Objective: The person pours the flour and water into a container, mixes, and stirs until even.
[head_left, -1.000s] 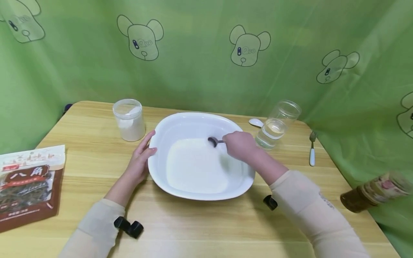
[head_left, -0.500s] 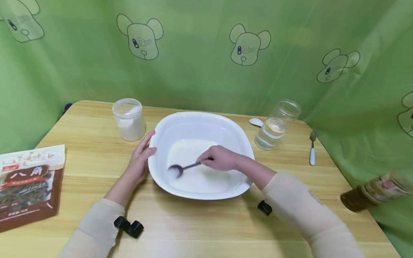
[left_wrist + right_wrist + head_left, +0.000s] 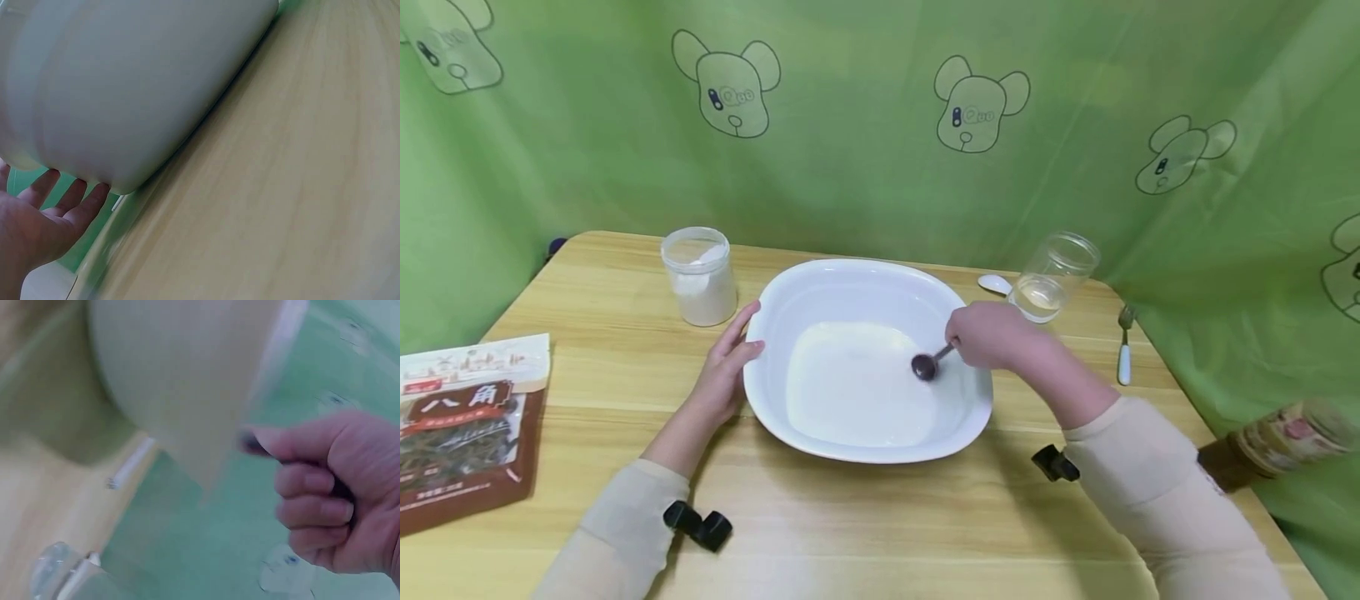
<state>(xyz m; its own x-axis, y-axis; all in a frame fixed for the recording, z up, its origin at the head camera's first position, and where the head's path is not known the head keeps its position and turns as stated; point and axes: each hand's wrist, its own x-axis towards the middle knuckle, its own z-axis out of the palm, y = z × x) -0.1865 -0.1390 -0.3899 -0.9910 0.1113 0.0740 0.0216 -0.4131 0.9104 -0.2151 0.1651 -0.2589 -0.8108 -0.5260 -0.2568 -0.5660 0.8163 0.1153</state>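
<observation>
A white oval basin [image 3: 865,279] stands in the middle of the table, its floor covered by a bright white patch. At its left rim is my left hand [image 3: 721,375], thumb over the edge and fingers on the outer wall; the left wrist view shows those fingertips [image 3: 100,189] against the wall. My right hand [image 3: 992,335] grips the handle of a dark spoon [image 3: 924,367] over the basin's right part. In the right wrist view the fingers [image 3: 312,512] curl round the dark handle, while the basin wall hides the spoon's bowl.
Left of the basin stands an uncovered jar [image 3: 703,287] of white powder. A brown spice bag [image 3: 467,433] lies far left. Behind the right arm are a glass [image 3: 1060,267] of clear liquid and a white spoon [image 3: 994,284]. Further right are a fork [image 3: 1124,342] and a brown bottle [image 3: 1277,442].
My right hand swept the spoon from the basin's upper right to its lower left, then back to the right side. My left hand has stayed at the rim.
</observation>
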